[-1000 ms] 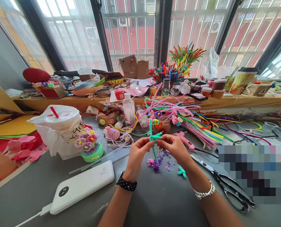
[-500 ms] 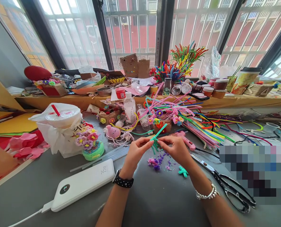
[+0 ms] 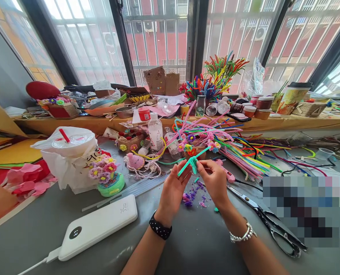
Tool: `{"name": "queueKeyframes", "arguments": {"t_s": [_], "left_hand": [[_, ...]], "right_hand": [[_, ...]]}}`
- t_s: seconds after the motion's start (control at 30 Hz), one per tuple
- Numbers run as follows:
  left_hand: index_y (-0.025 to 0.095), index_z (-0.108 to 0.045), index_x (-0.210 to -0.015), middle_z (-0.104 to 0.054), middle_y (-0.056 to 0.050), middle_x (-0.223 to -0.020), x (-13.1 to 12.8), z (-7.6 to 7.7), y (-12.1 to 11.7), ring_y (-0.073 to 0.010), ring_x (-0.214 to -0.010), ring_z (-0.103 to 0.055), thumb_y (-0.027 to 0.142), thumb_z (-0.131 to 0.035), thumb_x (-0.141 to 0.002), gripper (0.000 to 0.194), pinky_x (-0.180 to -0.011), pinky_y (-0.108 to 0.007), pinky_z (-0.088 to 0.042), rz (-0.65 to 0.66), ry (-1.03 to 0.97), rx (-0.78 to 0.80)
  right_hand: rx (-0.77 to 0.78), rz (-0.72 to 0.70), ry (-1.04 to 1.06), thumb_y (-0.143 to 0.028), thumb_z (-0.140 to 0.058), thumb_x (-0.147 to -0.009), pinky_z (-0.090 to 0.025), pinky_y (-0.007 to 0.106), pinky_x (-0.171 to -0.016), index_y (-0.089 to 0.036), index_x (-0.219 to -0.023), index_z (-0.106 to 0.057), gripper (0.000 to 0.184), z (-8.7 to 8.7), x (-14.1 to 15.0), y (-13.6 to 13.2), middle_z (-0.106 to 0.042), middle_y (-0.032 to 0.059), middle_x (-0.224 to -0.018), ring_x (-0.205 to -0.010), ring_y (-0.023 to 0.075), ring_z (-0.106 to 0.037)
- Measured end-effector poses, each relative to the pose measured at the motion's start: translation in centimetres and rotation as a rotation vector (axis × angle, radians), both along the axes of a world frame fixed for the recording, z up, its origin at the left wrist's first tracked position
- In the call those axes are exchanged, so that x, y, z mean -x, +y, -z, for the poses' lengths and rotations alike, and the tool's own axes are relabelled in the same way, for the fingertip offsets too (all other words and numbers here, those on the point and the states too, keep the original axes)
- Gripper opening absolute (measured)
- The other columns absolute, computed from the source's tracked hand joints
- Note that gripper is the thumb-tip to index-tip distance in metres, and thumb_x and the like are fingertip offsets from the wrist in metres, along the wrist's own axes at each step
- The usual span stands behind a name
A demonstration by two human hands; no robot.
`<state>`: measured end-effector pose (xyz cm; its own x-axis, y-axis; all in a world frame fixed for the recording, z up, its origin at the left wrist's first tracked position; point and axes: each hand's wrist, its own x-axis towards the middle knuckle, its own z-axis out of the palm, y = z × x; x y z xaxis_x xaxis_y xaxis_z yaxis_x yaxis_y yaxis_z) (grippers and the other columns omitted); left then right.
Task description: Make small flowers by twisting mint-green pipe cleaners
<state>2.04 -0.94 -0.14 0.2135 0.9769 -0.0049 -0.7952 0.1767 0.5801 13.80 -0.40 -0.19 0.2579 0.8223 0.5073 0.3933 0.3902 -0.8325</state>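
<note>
My right hand pinches a teal pipe cleaner, which is bent into a small looped bunch with a straight end sticking out on either side. Beside it, my left hand is open, palm up, its fingers stretched out under the lower straight end; whether they touch it I cannot tell. Purple and pink fuzz clippings lie on the table below the hands. A second teal piece is mostly hidden behind my right wrist.
Black-handled scissors and a pink glue gun lie at right. To the left are a white power bank, a bagged drink cup and a pipe-cleaner flower pot. Bundled pipe cleaners spread behind.
The teal bunch has turned from upright to slanting, and its straight end now points up to the right. My left hand has let go and opened; my right hand keeps its pinch.
</note>
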Motion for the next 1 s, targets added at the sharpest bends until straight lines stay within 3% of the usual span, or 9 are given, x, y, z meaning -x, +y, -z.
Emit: {"name": "queueKeyframes", "arguments": {"t_s": [0.17,0.33,0.5,0.67,0.87,1.0], "left_hand": [[0.011,-0.064,-0.088,-0.066,-0.011,-0.092,-0.2,0.1,0.0,-0.0200,-0.094,-0.057,0.041,-0.047,-0.075,0.037,-0.089,-0.031,-0.039,-0.076,0.044,-0.010],[0.014,-0.066,-0.076,-0.068,-0.006,-0.086,-0.6,0.4,-0.1,-0.0180,-0.089,-0.059,0.019,-0.054,-0.069,0.015,-0.087,-0.031,-0.040,-0.112,0.160,0.003],[0.015,-0.066,-0.079,-0.067,-0.005,-0.088,-0.5,0.4,-0.1,-0.0184,-0.092,-0.057,0.024,-0.055,-0.071,0.017,-0.085,-0.030,-0.042,-0.130,0.182,-0.090],[0.016,-0.066,-0.089,-0.066,-0.004,-0.094,0.0,0.5,0.1,-0.0177,-0.095,-0.055,0.024,-0.061,-0.068,0.023,-0.085,-0.029,-0.040,-0.193,0.290,-0.106],[0.016,-0.066,-0.089,-0.068,-0.005,-0.087,0.3,0.2,0.2,-0.0170,-0.087,-0.059,0.023,-0.065,-0.064,0.026,-0.082,-0.028,-0.043,-0.255,0.318,-0.057],[0.014,-0.067,-0.088,-0.068,-0.007,-0.087,0.8,-0.1,0.2,-0.0186,-0.083,-0.060,0.026,-0.066,-0.063,0.027,-0.076,-0.029,-0.046,-0.181,0.410,-0.042]], "right_hand": [[-0.080,0.073,-0.065,-0.027,-0.047,-0.078,-0.046,0.026,-0.060,-0.015,-0.074,-0.060,0.018,-0.1,0.1,-0.3,-0.059,0.0044,-0.071,-0.064,0.0148,-0.056],[-0.162,0.137,-0.175,-0.024,-0.046,-0.079,-0.045,0.028,-0.062,-0.017,-0.073,-0.058,0.015,-0.1,0.4,-0.5,-0.058,0.0051,-0.072,-0.065,0.0157,-0.054],[-0.212,0.103,-0.239,-0.022,-0.045,-0.079,-0.044,0.030,-0.067,-0.018,-0.074,-0.059,0.015,0.0,1.0,-0.7,-0.059,0.0057,-0.073,-0.070,0.0171,-0.054],[-0.168,0.000,-0.252,-0.020,-0.049,-0.077,-0.043,0.031,-0.071,-0.017,-0.075,-0.063,0.014,-0.2,1.4,-1.0,-0.061,0.0056,-0.076,-0.074,0.0179,-0.056],[0.020,-0.241,-0.062,-0.026,-0.050,-0.077,-0.045,0.026,-0.063,-0.016,-0.076,-0.066,0.019,-0.6,0.8,-0.8,-0.064,0.0041,-0.073,-0.069,0.0164,-0.058],[0.168,-0.371,-0.025,-0.029,-0.048,-0.077,-0.045,0.025,-0.057,-0.014,-0.078,-0.067,0.025,-0.9,0.3,-0.4,-0.065,0.0034,-0.068,-0.064,0.0166,-0.058]]}}
